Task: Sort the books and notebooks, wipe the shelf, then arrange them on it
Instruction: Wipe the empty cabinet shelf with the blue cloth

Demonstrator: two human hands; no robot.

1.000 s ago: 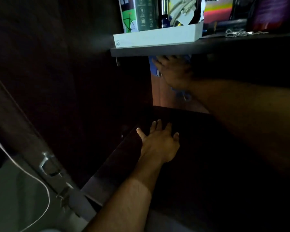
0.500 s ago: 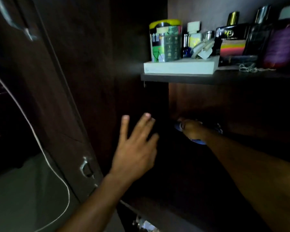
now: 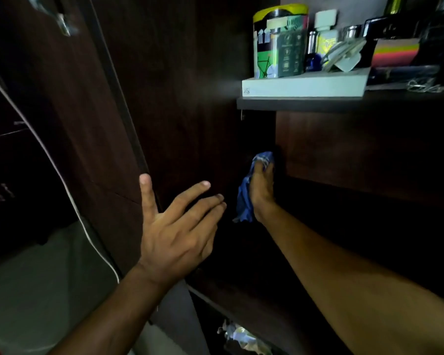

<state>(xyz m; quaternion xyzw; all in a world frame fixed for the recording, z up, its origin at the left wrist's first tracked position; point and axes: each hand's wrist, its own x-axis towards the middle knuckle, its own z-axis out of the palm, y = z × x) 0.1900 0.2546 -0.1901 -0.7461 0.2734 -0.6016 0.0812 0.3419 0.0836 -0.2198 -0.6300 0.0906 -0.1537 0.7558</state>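
Wiping stage is under way. The right hand grips a blue cloth against the inner left wall of the dark shelf compartment. The left hand hovers released, fingers spread. No books or notebooks are visible; arranging remains.

1 head view, close, facing forward into dark cupboard.
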